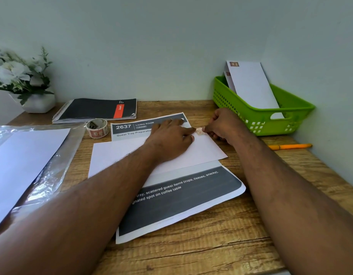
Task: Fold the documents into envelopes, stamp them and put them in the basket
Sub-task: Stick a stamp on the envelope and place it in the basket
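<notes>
Head view: left hand [171, 138] lies spread, pressing the white envelope [203, 149] onto a printed document [181, 199]. Right hand [224, 124] pinches a stamp [199, 131] at the envelope's corner.

A wooden desk [221, 225] is seen from a single head-worn wide-angle camera, angled forward and down from close above its near edge. Both forearms are framed reaching away from the lens, and the wall [151, 46] is taken in behind.
</notes>
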Action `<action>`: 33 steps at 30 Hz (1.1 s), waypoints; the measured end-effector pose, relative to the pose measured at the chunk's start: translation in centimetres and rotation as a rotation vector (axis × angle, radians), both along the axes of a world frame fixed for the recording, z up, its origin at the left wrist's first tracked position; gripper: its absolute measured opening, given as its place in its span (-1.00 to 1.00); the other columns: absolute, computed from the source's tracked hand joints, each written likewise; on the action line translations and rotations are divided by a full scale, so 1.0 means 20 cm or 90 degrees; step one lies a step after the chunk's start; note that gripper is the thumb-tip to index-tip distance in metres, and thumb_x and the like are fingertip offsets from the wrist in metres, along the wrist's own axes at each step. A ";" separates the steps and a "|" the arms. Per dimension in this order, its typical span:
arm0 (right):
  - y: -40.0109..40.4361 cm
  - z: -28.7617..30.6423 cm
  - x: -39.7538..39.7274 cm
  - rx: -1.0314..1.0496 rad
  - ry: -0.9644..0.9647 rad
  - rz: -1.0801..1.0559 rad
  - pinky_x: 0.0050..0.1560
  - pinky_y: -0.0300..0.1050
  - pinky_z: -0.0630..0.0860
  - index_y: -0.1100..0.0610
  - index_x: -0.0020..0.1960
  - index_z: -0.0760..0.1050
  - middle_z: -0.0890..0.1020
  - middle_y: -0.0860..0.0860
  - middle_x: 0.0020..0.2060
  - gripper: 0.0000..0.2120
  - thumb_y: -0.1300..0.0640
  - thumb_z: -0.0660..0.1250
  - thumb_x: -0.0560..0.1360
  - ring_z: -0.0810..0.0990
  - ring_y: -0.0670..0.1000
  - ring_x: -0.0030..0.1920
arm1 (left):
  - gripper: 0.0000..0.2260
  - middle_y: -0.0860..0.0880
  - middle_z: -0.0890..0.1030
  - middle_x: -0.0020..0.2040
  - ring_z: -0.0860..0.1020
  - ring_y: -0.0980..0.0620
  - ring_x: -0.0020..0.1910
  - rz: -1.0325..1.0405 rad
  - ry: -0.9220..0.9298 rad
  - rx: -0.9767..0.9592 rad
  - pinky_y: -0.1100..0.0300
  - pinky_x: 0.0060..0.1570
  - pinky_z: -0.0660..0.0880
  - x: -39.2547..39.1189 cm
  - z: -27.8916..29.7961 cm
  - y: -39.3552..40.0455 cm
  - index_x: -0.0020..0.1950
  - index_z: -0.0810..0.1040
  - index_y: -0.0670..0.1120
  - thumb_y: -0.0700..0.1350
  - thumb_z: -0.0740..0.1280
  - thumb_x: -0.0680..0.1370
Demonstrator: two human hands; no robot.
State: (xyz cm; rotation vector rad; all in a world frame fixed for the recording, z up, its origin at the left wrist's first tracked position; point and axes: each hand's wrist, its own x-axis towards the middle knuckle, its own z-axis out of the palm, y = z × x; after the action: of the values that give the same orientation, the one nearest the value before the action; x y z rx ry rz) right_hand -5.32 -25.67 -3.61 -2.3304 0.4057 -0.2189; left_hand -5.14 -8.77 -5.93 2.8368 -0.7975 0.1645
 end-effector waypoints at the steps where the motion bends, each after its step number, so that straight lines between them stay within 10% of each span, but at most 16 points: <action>1: 0.00 0.00 0.00 -0.010 -0.009 -0.009 -0.45 -0.19 0.38 0.11 -0.27 0.41 0.61 0.08 -0.39 -0.76 0.17 0.49 0.40 0.51 0.00 -0.47 | -0.62 0.01 0.20 0.55 0.13 -0.07 0.51 -0.001 0.000 0.003 -0.09 0.43 0.03 0.00 0.00 0.00 0.46 0.29 0.26 0.15 0.04 0.63; 7: 0.01 -0.03 0.01 -0.082 -0.041 -0.002 -0.20 0.00 0.56 0.08 -0.34 0.39 0.61 0.09 -0.34 -0.67 0.00 0.54 0.33 0.62 0.13 -0.27 | -0.61 0.00 0.19 0.55 0.12 -0.08 0.52 0.002 0.001 0.016 -0.12 0.42 0.03 0.00 -0.01 0.00 0.47 0.25 0.28 0.15 0.02 0.63; 15: -0.03 0.02 -0.03 -0.020 0.043 0.069 -0.48 -0.23 0.35 0.15 -0.33 0.45 0.55 0.08 -0.49 -0.73 0.15 0.53 0.36 0.45 -0.01 -0.51 | -0.59 -0.02 0.16 0.56 0.07 -0.12 0.53 0.025 0.004 0.030 -0.17 0.44 0.00 0.01 -0.01 0.00 0.49 0.21 0.29 0.18 -0.03 0.63; 33: -0.02 -0.01 0.00 -0.065 0.055 0.025 -0.42 -0.20 0.31 0.10 -0.33 0.39 0.53 0.05 -0.42 -0.59 -0.10 0.56 0.29 0.45 0.03 -0.42 | -0.57 -0.02 0.13 0.57 0.03 -0.10 0.54 0.017 -0.014 0.024 -0.13 0.45 -0.04 0.03 -0.02 -0.01 0.47 0.34 0.14 0.18 0.04 0.62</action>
State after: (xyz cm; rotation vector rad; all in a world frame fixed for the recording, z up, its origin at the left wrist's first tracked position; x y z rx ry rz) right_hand -5.28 -26.10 -3.83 -2.4526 0.3987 -0.1218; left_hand -4.57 -9.04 -6.25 2.8874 -0.7749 0.1863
